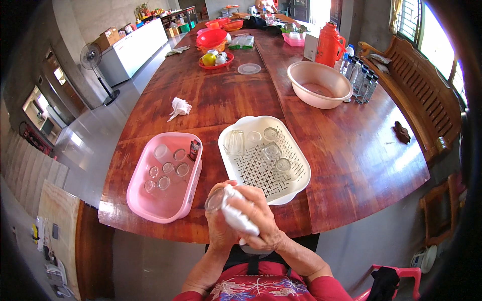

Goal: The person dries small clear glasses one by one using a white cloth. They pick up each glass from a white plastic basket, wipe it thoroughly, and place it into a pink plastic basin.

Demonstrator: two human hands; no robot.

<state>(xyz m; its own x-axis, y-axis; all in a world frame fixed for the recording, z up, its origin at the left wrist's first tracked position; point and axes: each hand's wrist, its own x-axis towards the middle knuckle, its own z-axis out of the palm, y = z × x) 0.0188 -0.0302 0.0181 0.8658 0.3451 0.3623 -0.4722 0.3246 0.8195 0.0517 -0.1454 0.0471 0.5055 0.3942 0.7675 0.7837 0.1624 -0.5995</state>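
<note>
At the lower middle of the frame, the person's two hands meet around a glass (215, 200), over the near edge of the desk (346, 175). The glass is tilted, its round end turned toward the upper left. The left hand (219, 232) has its fingers wrapped about the glass; the right hand (265, 223) has its fingers closed over a white cloth (240, 216), pressing it to the glass's side. The right hand covers much of the cloth and glass.

Just beyond the hands, at the centre, stands a white basket (303, 186) with a slotted floor. A tall tumbler (235, 144) lies on its side at its left; other clear glassware is spread across its upper and right parts.

To the left of the hands sits a pink tub (159, 204). Several small round glass pieces lie in its upper half, and a dark wrapper (194, 149) rests at its upper right corner. Above the tub is a crumpled tissue (179, 108).

At the upper right of the frame are a wide pale basin (320, 93), a red flask (329, 46) behind it, and a cluster of bottles (362, 83) just beside it. At the top, a clear lid (249, 68) lies near a red plate (229, 61) of fruit.
</note>
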